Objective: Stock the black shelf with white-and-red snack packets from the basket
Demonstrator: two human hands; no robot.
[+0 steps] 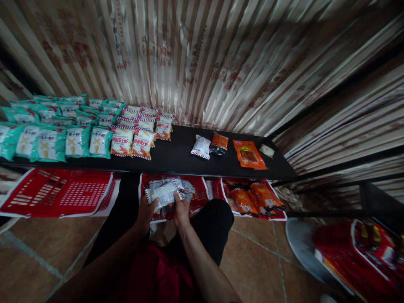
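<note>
My left hand and my right hand pinch a snack bag from its two sides. Its pale printed face is turned up, and a striped border runs along its edge. Beneath it, more bags of the same look lie in the middle red basket, partly hidden by the held bag and my hands. On the black shelf just beyond, white-and-red snack bags with striped edges stand in rows. Fingertips under the held bag are hidden.
Teal snack bags fill the shelf's left. Farther right lie a striped-edge bag, an orange-and-black packet, a flat orange packet and a small white piece. Red baskets flank my knees: the left basket, the right one holding orange packets.
</note>
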